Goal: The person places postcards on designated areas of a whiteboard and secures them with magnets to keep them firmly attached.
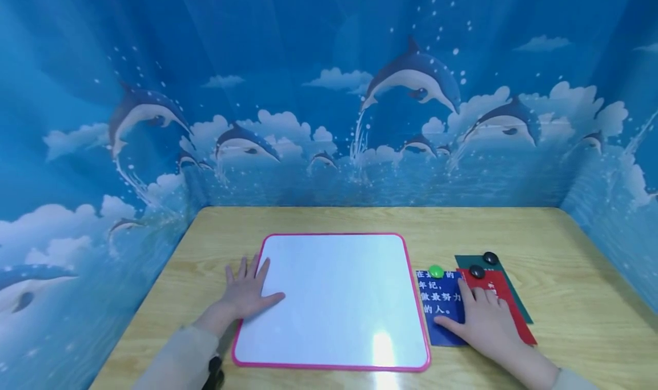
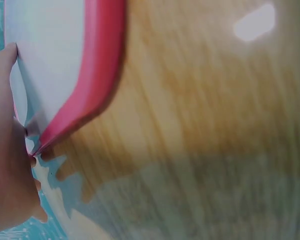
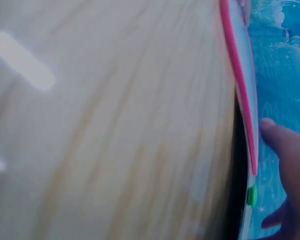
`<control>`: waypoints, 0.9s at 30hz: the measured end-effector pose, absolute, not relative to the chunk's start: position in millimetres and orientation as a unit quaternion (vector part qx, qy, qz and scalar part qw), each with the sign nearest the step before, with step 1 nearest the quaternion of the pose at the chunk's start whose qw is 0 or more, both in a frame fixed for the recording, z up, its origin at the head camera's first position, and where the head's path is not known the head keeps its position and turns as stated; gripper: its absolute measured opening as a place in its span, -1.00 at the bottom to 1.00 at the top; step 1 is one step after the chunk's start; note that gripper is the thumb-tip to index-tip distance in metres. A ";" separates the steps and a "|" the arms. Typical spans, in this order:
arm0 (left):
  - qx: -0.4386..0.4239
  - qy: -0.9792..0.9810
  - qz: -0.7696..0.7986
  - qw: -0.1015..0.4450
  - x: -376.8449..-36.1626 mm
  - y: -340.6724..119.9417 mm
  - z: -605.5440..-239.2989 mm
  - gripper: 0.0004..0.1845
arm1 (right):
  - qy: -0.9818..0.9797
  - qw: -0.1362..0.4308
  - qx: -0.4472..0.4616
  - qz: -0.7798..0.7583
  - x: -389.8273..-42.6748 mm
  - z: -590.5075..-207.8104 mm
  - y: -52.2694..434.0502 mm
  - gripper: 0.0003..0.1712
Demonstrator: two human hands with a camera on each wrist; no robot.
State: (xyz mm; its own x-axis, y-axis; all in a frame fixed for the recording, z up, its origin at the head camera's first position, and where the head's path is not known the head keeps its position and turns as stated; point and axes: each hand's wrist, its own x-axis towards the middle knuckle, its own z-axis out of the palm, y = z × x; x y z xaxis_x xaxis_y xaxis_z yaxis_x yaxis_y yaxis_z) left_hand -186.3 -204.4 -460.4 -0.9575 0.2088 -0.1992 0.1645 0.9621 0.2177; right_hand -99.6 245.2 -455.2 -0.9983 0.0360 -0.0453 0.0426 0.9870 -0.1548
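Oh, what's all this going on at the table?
A person's left hand is spread over the left edge of a pink-rimmed whiteboard lying on a wooden table. Their right hand is over a blue card and a red card beside it, perhaps touching them. A dark green card lies partly under the red one. A bright green disc and two black discs sit on the cards.

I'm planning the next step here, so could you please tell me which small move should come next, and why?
I would probably have the right hand pinch the blue card: that hand is over part of it, and this card lies nearest the whiteboard, its green magnet at the top edge, while the left hand is at the whiteboard's left edge.
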 end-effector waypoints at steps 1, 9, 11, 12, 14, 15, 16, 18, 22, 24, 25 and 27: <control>0.095 0.984 0.100 0.112 -186.3 -204.4 -460.2 0.05 | 0.996 0.026 0.027 -0.086 -100.6 -454.4 243.8 0.28; 0.095 0.984 0.104 0.113 -185.1 -204.6 -460.3 0.05 | 0.975 0.085 0.077 -0.190 -112.9 -445.3 241.8 0.18; 0.094 0.984 0.104 0.111 -184.6 -204.5 -459.6 0.05 | 0.963 0.101 0.092 -0.232 -116.8 -441.7 243.9 0.12; 0.094 0.984 0.103 0.111 -184.6 -204.5 -459.3 0.05 | 0.956 0.107 0.099 -0.254 -118.6 -440.0 245.0 0.09; 0.095 0.984 0.102 0.112 -185.1 -204.5 -459.0 0.05 | 0.938 0.124 0.113 -0.303 -122.1 -436.0 247.9 0.03; 0.095 0.984 0.102 0.113 -185.2 -204.2 -458.6 0.05 | 0.927 0.134 0.123 -0.328 -123.9 -433.6 249.3 0.02; 0.094 0.984 0.100 0.114 -185.4 -203.9 -458.3 0.05 | 0.915 0.144 0.133 -0.353 -125.3 -431.5 251.0 0.02; 0.096 0.984 0.099 0.115 -185.9 -203.8 -458.2 0.05 | 0.886 0.165 0.155 -0.404 -128.3 -427.2 254.3 0.01; 0.096 0.983 0.102 0.115 -186.4 -203.5 -457.2 0.05 | 0.823 0.193 0.183 -0.502 -134.4 -422.4 262.8 -0.01; 0.096 0.983 0.103 0.116 -186.7 -203.3 -457.0 0.05 | 0.798 0.199 0.188 -0.537 -137.0 -422.2 267.4 -0.05; 0.096 0.983 0.103 0.116 -186.7 -203.2 -456.9 0.05 | 0.788 0.202 0.188 -0.550 -138.1 -422.5 269.8 -0.08; 0.096 0.983 0.103 0.118 -186.7 -203.2 -456.7 0.05 | 0.779 0.208 0.189 -0.561 -139.6 -423.9 274.1 -0.12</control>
State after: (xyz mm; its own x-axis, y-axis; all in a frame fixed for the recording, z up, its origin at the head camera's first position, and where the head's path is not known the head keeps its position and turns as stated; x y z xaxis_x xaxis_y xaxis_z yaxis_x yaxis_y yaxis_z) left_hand -186.7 -203.2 -456.7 -0.9537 0.2139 -0.2116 0.1651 0.9600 0.2261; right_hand -139.6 274.1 -423.9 -0.8420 0.0614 -0.5360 0.5279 0.2987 -0.7950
